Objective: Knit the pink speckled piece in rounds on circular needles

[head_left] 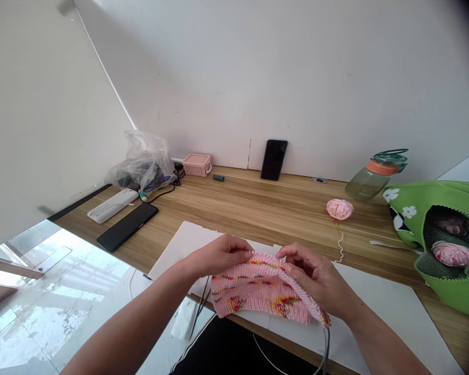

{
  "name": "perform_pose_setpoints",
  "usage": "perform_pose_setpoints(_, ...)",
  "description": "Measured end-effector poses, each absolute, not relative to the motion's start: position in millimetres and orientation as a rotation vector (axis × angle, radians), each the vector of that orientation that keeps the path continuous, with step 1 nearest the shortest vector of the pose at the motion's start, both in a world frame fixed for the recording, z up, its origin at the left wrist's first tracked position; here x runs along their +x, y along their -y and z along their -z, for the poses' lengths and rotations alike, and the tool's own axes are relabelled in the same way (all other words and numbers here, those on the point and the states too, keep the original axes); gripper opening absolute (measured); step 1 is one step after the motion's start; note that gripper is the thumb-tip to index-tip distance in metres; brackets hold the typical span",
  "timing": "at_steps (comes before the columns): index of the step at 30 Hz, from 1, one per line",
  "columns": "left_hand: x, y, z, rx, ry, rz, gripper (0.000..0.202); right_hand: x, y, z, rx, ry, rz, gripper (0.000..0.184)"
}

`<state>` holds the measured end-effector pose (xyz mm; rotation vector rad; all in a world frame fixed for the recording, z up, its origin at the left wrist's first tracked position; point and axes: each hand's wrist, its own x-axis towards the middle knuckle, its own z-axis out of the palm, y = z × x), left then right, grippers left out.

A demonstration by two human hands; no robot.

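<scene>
A pink knitted piece (254,286) with red, yellow and green flecks hangs between my hands over the front edge of the desk. My left hand (232,254) pinches its top edge near the middle. Further along that same edge, to the right, my right hand (307,271) grips the knitting between thumb and fingers. A grey knitting needle cable (326,344) loops down from the right end of the piece. Whether a needle tip lies under my fingers is hidden. Beyond my right hand, a pink ball of yarn (340,209) trails a strand toward the work.
White sheets (391,307) lie under my hands. A phone (274,160) leans on the wall; another phone (127,226) and a white power bank (112,205) lie left. A bottle (373,177) and green knitted bag (410,242) stand right. A pink box (197,165) and plastic bag (144,161) sit behind.
</scene>
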<state>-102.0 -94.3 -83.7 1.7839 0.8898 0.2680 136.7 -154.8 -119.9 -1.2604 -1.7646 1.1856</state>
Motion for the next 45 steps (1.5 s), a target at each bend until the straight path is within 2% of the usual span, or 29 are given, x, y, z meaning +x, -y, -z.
perform_pose_setpoints(30, -104.2, 96.2, 84.5, 1.897, -0.861, -0.261, 0.037, 138.3, 156.8, 114.5, -1.171, 1.933, -1.110, 0.027)
perform_pose_setpoints(45, -101.7, 100.8, 82.2, 1.918, -0.823, -0.253, 0.035, 141.4, 158.6, 115.3, -1.056, 1.954, -1.269, 0.033)
